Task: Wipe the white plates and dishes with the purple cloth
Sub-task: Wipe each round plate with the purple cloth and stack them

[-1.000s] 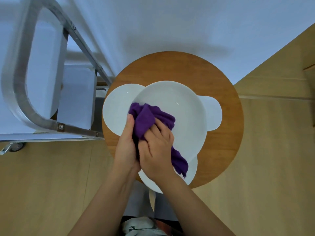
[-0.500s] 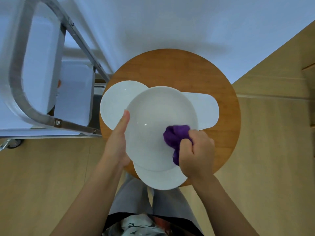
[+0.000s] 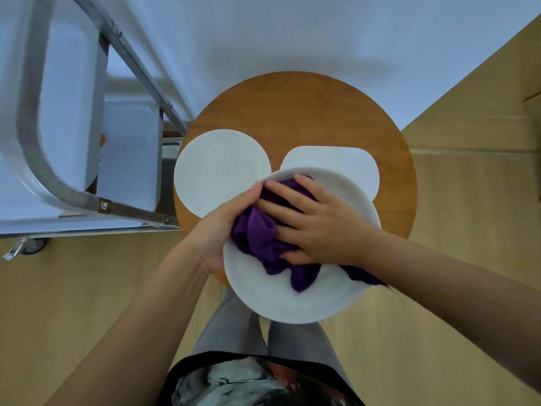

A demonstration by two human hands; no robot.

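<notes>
The large white plate (image 3: pixel 295 300) is gripped at its left rim by the left hand (image 3: pixel 222 227), while the purple cloth (image 3: pixel 260 238) is pressed onto it by the flat, spread-fingered right hand (image 3: pixel 319 227).

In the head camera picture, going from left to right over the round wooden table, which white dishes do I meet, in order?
Round plate → large plate held up in the hands, with the purple cloth on it → rounded oblong dish at the right.
</notes>
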